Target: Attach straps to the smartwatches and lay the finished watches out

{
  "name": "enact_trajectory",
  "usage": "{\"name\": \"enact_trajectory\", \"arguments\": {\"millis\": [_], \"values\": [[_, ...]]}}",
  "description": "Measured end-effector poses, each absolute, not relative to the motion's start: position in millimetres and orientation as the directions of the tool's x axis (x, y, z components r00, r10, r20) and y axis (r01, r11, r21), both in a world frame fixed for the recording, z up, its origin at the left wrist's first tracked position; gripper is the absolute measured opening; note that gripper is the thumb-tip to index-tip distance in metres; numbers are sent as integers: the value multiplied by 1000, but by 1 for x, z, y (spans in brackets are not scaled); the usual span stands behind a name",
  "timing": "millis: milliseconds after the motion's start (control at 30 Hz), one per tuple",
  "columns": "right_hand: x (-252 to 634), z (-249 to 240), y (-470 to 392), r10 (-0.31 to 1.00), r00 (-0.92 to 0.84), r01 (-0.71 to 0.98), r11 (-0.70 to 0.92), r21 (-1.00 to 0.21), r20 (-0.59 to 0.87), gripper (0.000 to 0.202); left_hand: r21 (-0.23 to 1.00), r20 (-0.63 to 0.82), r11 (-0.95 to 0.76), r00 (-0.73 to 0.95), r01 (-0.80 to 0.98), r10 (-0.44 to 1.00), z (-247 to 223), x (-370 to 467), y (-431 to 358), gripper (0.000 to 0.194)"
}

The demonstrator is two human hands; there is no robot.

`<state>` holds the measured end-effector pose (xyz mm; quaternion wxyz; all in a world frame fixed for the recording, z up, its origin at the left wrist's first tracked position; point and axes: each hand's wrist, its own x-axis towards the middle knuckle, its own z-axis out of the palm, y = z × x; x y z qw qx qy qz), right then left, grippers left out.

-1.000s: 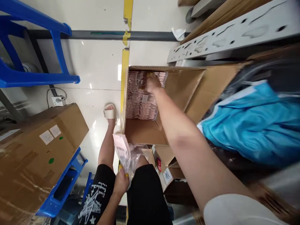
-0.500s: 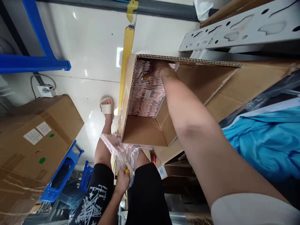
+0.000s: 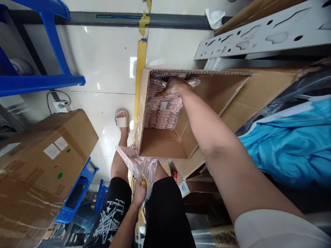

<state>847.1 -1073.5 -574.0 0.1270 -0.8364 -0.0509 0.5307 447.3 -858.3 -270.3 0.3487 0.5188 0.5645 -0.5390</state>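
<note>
My left hand (image 3: 140,193) is closed on the gathered end of a clear plastic bag (image 3: 147,170), beside the near corner of the open cardboard box (image 3: 161,141). Thin pink pieces (image 3: 129,153) show inside this bag. Inside the box, my right hand (image 3: 176,86) curls over the far end of another clear bag (image 3: 194,82) of pink pieces; its fingertips are partly hidden. Rows of bagged thin pink pieces (image 3: 165,115) with a small white label fill the left side of the box. Something yellow covers a fingertip on each hand.
A taped carton (image 3: 74,134) rests on a blue stool (image 3: 74,203) at the left. Another blue frame (image 3: 51,82) stands at the upper left. A perforated metal shelf beam (image 3: 248,38) and blue fabric (image 3: 292,137) lie to the right. Yellow tape (image 3: 141,55) crosses the floor.
The view has shifted slightly, so the surroundings sit a little lower and left-side things further right. My right hand stays at the far end inside the box; my left hand still holds its bag.
</note>
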Motion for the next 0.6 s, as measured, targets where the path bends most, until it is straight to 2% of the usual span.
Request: {"name": "enact_trajectory", "arguments": {"millis": [100, 200, 267, 400, 600], "values": [[846, -571, -1071, 274, 415, 17, -956, -294, -868, 70, -239, -953, -126, -207, 963, 222, -271, 448, -857, 18], [842, -567, -1070, 309, 385, 49, -948, -315, -869, 91, -232, -954, -124, -201, 965, 222, -271, 447, -855, 19], [842, -568, -1069, 302, 361, 39, -950, -309, -882, 98, -236, -954, -121, -206, 964, 217, -271, 446, -854, 21], [849, -579, -1064, 258, 370, -12, -959, -282, -893, 84, -225, -958, -125, -196, 966, 210, -273, 442, -851, 20], [841, -585, -1061, 191, 420, -73, -967, -242, -887, 86, -221, -958, -132, -190, 966, 213, -277, 434, -852, 18]]}}
